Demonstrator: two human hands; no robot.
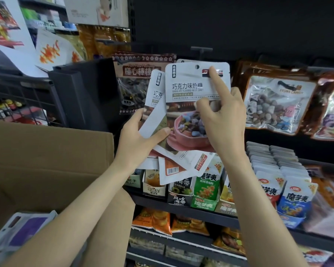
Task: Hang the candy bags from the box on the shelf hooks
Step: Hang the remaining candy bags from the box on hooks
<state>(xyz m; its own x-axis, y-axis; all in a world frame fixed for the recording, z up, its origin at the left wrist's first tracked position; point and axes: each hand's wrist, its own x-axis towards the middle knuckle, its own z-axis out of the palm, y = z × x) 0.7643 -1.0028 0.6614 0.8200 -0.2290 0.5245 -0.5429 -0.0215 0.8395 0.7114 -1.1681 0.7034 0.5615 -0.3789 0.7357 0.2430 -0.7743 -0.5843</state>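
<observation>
A: How many hands and candy bags appear?
B: Two hands: the left hand (137, 135) and the right hand (223, 120). At least four chocolate milk candy bags (185, 89) are fanned between them; the exact number in the stack cannot be told.

A: And hanging on the hooks?
B: One plum lollipop bag (135, 74) and one stone candy bag (278, 105), with part of another bag at the right edge.

A: Boxes?
B: One cardboard box (46, 160) at the left edge.
</observation>
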